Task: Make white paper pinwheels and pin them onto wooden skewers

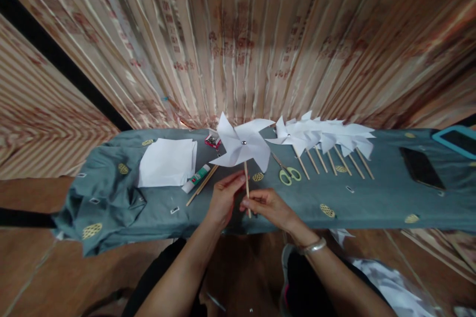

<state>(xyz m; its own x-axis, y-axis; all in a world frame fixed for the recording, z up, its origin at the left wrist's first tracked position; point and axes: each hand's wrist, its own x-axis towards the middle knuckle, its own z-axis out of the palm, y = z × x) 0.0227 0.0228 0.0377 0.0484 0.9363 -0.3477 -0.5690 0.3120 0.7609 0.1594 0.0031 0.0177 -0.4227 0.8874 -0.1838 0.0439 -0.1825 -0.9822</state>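
There is one view only, from a camera on the person's head, looking forward and steeply down over a long table (372, 203) draped in grey-green cloth. The table runs across the middle of the frame, close enough for both forearms to rise from the bottom edge. A striped reddish-brown curtain (260, 34) fills the upper half, bowed by the wide lens.

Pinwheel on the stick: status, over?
Left hand and right hand both pinch the stick. White pinwheel upright, pinned at centre. Scissors and glue stick lie close by.
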